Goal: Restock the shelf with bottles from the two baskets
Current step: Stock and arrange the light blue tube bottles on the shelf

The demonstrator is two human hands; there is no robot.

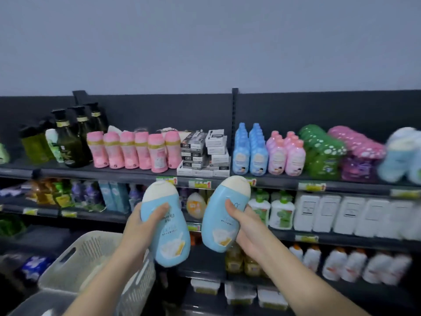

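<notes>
I hold two light blue bottles with cream caps in front of the shelving. My left hand (139, 226) grips the left blue bottle (169, 238) around its middle, cap up. My right hand (245, 226) grips the right blue bottle (218, 224), tilted slightly right, cap up near the top shelf edge (136, 176). A cream plastic basket (75, 258) stands at the lower left under my left forearm, and the rim of a second pale basket (34, 302) shows at the bottom left corner.
The top shelf carries dark green pump bottles (73, 142), pink bottles (134, 149), stacked boxes (205, 153), small blue bottles (249, 151), small pink bottles (286, 153) and green refill pouches (323, 151). White containers (341, 215) fill the lower shelves at right.
</notes>
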